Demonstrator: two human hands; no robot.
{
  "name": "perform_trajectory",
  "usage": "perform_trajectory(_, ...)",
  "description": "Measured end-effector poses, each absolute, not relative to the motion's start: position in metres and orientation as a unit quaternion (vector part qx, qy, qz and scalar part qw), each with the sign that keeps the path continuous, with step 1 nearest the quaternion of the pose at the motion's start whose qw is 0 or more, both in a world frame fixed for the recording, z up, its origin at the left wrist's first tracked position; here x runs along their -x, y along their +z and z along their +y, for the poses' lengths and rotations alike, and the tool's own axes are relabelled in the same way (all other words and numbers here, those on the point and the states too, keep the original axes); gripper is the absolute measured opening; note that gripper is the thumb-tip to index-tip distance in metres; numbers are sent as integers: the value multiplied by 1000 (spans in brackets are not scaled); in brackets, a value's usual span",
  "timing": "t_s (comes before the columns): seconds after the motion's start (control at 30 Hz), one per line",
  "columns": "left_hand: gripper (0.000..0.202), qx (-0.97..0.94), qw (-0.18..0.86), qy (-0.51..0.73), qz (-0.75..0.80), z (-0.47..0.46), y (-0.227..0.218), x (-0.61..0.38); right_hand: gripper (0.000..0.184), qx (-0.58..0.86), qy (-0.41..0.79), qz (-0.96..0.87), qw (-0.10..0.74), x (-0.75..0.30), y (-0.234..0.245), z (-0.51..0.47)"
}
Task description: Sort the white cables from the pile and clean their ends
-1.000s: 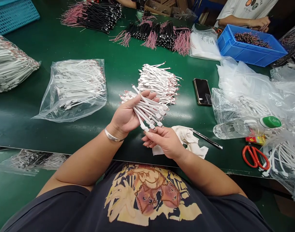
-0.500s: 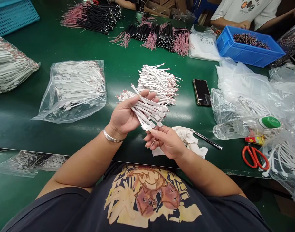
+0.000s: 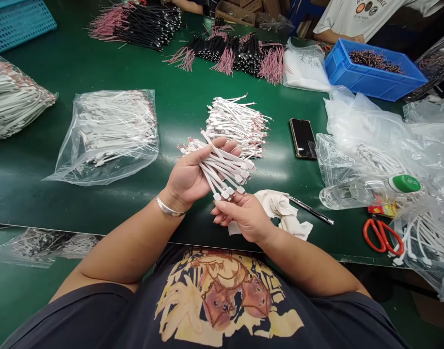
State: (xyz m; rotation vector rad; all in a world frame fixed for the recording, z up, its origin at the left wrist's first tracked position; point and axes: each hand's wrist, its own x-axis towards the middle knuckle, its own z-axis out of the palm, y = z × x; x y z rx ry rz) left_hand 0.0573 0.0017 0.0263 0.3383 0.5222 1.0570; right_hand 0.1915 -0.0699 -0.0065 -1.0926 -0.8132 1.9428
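My left hand [image 3: 188, 177] is closed round a bundle of short white cables [image 3: 222, 167], held palm up above the green table [image 3: 178, 104]. The bundle's white plug ends point down and right. My right hand [image 3: 244, 215] sits just below those plug ends, its fingers curled and its fingertips pinching at the lowest ends. A loose heap of the same white cables [image 3: 238, 123] lies on the table right behind the bundle. A silver bangle [image 3: 167, 206] is on my left wrist.
Clear bags of white cables lie at left [image 3: 113, 131] and far left [image 3: 11, 99]. A phone [image 3: 303, 138], white cloth [image 3: 283, 208], pen [image 3: 311, 209], plastic bottle [image 3: 367, 190] and red scissors [image 3: 384, 236] are at right. A blue bin [image 3: 371, 72], black-and-pink cables [image 3: 240, 55], another person [image 3: 356, 19] beyond.
My right hand has shifted slightly left and down under the plug ends. The bundle in my left hand has barely moved. The other person's hands have drawn back from the blue bin.
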Motion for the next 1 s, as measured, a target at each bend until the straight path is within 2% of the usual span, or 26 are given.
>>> perform_trajectory(0.23, 24, -177, 821, 486, 243, 4, 21, -58, 29, 445, 744, -344, 360, -193, -9, -68)
perform_trajectory(0.33, 23, -214, 810, 487, 248, 7, 19, -54, 31, 447, 747, -397, 291, -197, -12, -61)
perform_trajectory(0.43, 23, -334, 767, 492, 239, 10, 31, -42, 33, 448, 741, -453, 214, -203, -9, -59)
perform_trajectory(0.5, 25, -474, 694, 482, 247, 6, 47, -31, 34, 451, 720, -492, 191, -208, 1, -66)
perform_trajectory(0.6, 26, -710, 504, 395, 294, -15, 62, -15, 36, 426, 672, -585, 157, -213, 22, -94)
perform_trajectory(0.7, 36, -864, 317, 274, 277, -53, 42, -5, 37, 357, 682, -629, 109, -217, 30, -131)
perform_trajectory(0.77, 47, -917, 264, 203, 222, -82, 12, -1, 41, 320, 737, -589, 92, -216, 18, -151)
perform_trajectory(0.87, 41, -949, 224, 136, 177, -117, -30, 3, 49, 285, 834, -463, 95, -211, -20, -170)
perform_trajectory(1.0, 50, -960, 196, 111, 167, -133, -49, 5, 61, 285, 896, -270, 210, -196, -68, -179)
